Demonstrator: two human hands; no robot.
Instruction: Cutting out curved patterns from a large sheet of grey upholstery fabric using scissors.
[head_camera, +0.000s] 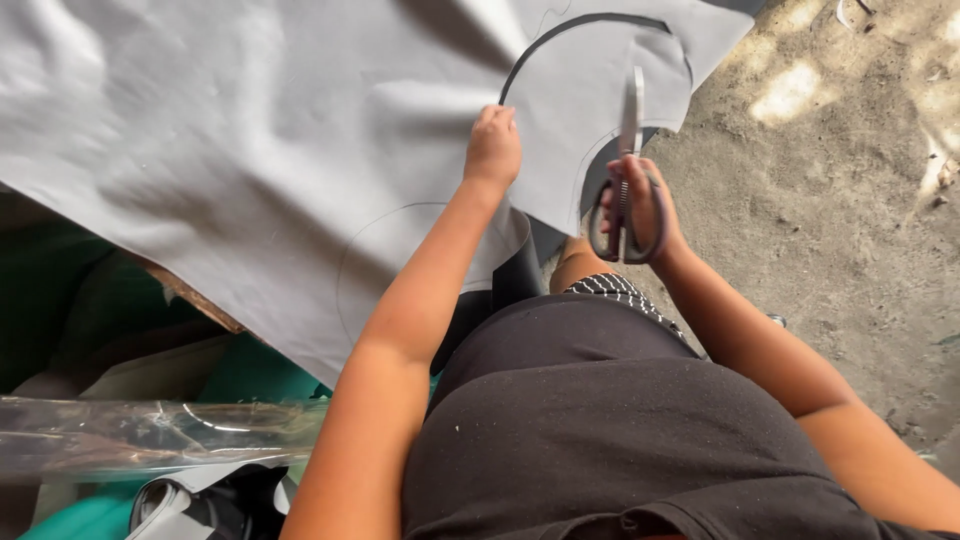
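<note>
Grey sheet (250, 150), upper frame — curved cut partly run; left hand (493, 148) pinches the edge, right hand (640, 205) grips scissors (628, 170), fingers through loops; traced arc uncut.

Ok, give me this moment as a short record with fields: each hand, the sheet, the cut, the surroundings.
left hand: grips the grey sheet beside the cut
right hand: holds scissors, blades pointing away from the body
cut: a curved slit arcs through the sheet ahead of the left hand
marks: thin drawn curve on the sheet near the forearm
ground: bare dirt at right
</note>
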